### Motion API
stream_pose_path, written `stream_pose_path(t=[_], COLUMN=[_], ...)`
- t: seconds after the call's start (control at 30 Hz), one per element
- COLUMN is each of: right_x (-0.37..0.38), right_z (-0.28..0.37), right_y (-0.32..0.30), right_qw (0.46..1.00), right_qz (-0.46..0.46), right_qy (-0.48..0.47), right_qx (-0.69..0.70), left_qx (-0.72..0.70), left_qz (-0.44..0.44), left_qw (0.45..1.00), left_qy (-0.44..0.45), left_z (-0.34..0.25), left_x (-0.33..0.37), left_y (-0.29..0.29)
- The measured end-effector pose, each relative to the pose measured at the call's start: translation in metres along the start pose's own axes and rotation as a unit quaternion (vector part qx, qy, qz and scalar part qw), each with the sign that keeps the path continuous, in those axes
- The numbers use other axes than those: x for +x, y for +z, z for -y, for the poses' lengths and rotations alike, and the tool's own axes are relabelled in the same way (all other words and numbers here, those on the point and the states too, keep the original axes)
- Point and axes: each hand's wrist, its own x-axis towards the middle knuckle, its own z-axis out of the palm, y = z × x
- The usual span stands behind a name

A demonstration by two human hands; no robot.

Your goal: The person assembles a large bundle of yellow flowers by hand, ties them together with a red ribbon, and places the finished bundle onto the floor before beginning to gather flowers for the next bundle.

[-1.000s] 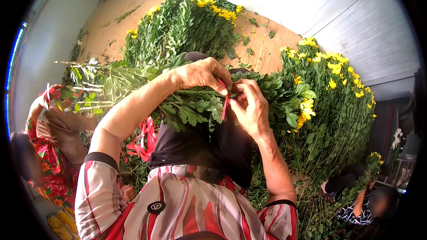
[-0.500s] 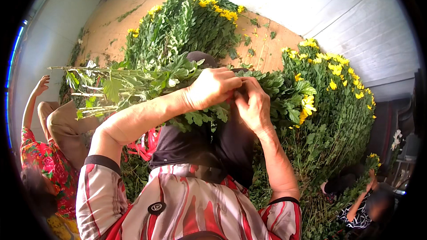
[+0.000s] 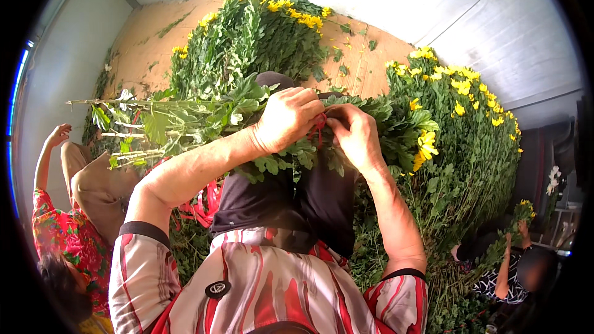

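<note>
A bunch of yellow chrysanthemums (image 3: 167, 120) lies crosswise over my lap, cut stems to the left and blooms to the right. Around its middle a red tie (image 3: 320, 122) shows between my hands. My left hand (image 3: 288, 119) is closed over the bunch, its fingertips pinching the red tie. Beside it, my right hand (image 3: 359, 136) is bent into a pinch at the tie's other side. What sits right between its fingertips is small and partly hidden, but it appears to be the tie's end.
Red ties (image 3: 201, 209) lie beside my thigh. A heap of chrysanthemums (image 3: 266, 37) stands ahead on the brown floor covering (image 3: 145, 43), and a larger heap (image 3: 470, 142) fills the right. One person (image 3: 68, 222) sits at left; another (image 3: 510, 275) handles flowers at lower right.
My hands have drawn slightly apart, and more of the red tie shows between them. The bunch has stayed across my lap. The view has shifted a little.
</note>
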Motion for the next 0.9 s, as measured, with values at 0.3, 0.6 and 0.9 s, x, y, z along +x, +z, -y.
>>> stream_pose_path(t=[0.3, 0.6, 0.9], right_x=[-0.003, -0.008, -0.033], right_z=[-0.005, 0.005, 0.042], right_y=[-0.005, -0.011, 0.021], right_qw=[0.892, 0.928, 0.842], right_qz=[-0.033, -0.038, 0.124], right_qy=[-0.118, -0.14, -0.237], right_qx=[-0.435, -0.343, -0.469], left_qx=[-0.013, 0.054, 0.139], left_qz=[0.073, 0.007, 0.02], left_qw=[0.995, 0.998, 0.988], left_qy=[0.072, 0.036, -0.06], left_z=[-0.016, -0.018, -0.041], left_x=[-0.016, -0.051, -0.132], left_y=[-0.014, -0.006, -0.063])
